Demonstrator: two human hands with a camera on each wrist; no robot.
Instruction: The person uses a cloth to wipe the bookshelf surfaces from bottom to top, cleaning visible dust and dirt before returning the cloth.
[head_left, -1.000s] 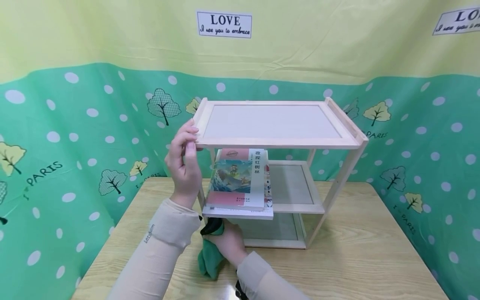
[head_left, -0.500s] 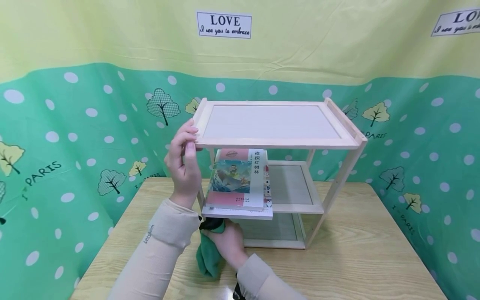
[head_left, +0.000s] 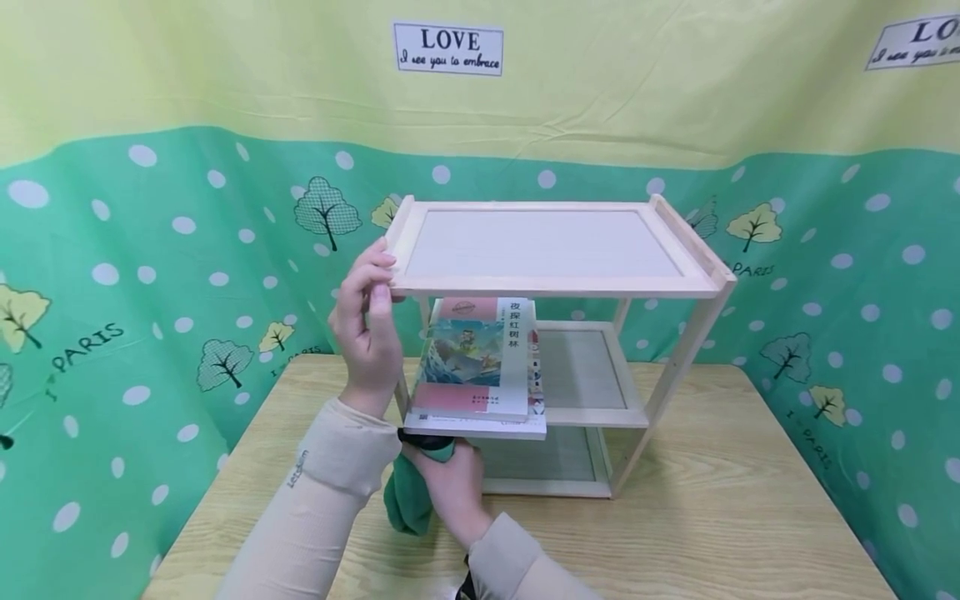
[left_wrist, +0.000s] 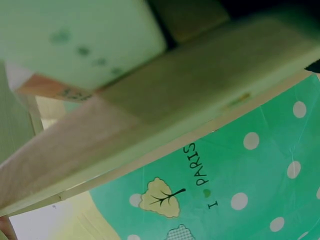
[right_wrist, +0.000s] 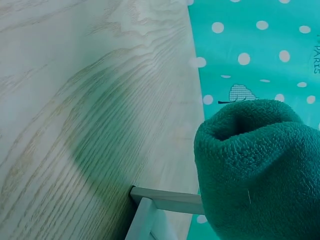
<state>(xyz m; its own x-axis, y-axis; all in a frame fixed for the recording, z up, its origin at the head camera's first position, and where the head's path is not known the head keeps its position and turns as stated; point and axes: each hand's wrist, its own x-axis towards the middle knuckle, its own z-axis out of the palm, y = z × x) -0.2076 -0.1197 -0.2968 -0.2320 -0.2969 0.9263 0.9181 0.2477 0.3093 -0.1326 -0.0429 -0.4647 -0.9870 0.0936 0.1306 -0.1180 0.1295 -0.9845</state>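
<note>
My left hand (head_left: 367,325) holds the front left corner of a pale wooden three-tier shelf (head_left: 555,292), thumb toward the front and fingers at the side rail. Below, my right hand (head_left: 453,487) grips a green cloth (head_left: 407,500) near the front left leg, under the middle tier; whether the cloth touches the leg is hidden. Something black (head_left: 429,441) shows just above it. In the right wrist view the fuzzy cloth (right_wrist: 250,170) is folded over, and the fingers are out of sight. A blurred wooden shelf post (left_wrist: 125,120) crosses the left wrist view.
Two or more stacked books (head_left: 468,358) lie on the left of the middle tier, jutting past its front edge. The shelf stands on a wood-grain table (head_left: 720,492). A yellow and green printed curtain (head_left: 187,283) encloses the table at the back and sides.
My right hand has moved slightly up and turned, and the hanging end of the green cloth has shifted up and left. My left hand, the shelf and the books stay put.
</note>
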